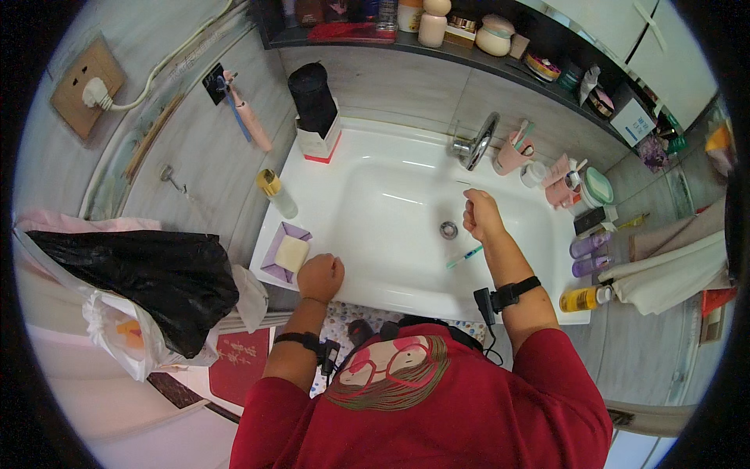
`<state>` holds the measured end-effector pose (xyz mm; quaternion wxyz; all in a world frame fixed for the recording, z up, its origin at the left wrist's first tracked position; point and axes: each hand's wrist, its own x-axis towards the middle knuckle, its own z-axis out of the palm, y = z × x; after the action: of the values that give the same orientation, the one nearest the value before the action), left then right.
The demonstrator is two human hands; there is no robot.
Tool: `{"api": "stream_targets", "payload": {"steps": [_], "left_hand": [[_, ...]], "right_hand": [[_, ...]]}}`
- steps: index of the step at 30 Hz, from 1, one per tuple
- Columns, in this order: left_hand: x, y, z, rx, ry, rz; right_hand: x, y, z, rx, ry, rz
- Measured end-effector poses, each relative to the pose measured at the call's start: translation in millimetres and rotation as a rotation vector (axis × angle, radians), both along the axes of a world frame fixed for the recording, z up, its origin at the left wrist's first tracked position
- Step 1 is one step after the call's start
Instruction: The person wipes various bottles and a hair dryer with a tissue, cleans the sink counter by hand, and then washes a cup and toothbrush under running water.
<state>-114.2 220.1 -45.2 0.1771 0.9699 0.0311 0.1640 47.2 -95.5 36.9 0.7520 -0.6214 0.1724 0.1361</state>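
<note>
My left hand (321, 277) is closed in a fist over the front left rim of the white washbasin (375, 234), with nothing seen in it. Beside it a pale bar of soap (292, 253) sits in a purple paper tray (272, 258). Over the right part of the bowl my right hand (483, 215) is curled into a fist, and no object shows in it. To its left is the metal drain (448, 230), and below it a teal and white toothbrush (464, 257) lies in the basin, partly behind my forearm. The chrome faucet (479, 142) stands behind the right hand.
Pink cups (513, 153), jars, purple bottles (590, 267) and a yellow bottle (585, 299) line the right rim. A gold-capped bottle (278, 193) and a white box (319, 140) holding a black item stand at left. A black shelf (463, 55) with cosmetics runs above the basin.
</note>
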Motion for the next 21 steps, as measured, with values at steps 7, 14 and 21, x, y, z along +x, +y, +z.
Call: {"api": "stream_targets", "payload": {"steps": [7, 14, 21], "left_hand": [[2, -2, 1, 0.052, 0.024, 0.016], [2, -5, 2, 0.068, 0.023, 0.030], [2, -7, 3, 0.084, -0.039, 0.039]], "right_hand": [[3, -25, -13, 0.272, 0.089, -0.005], [-7, -59, -65, 0.001, 0.227, 0.188], [-16, -63, -55, -0.301, 0.387, 0.396]]}}
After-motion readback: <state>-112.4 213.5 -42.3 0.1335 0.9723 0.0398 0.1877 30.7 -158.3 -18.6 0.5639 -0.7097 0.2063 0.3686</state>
